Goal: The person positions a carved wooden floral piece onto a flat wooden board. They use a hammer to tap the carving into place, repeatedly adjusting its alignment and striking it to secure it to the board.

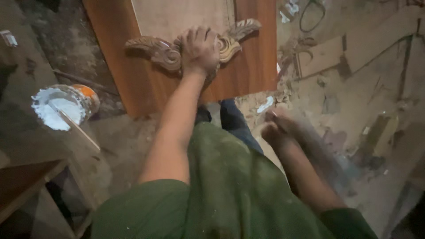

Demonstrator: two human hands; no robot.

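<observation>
The left hand lies palm-down, fingers spread, pressed on the middle of a carved wooden scroll ornament, which sits on the reddish wooden panel toward its near edge. The right hand hangs blurred over the dusty floor; I cannot tell its fingers. A tub of white paste stands left of the panel.

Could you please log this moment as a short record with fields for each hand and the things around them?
left hand: pressed flat on a carved wooden ornament
ornament: lies on a brown wooden panel
right hand: blurred, low beside the body, contents unclear
tub: white paste inside, a stick resting in it, left of the panel
floor: littered with wood scraps
</observation>
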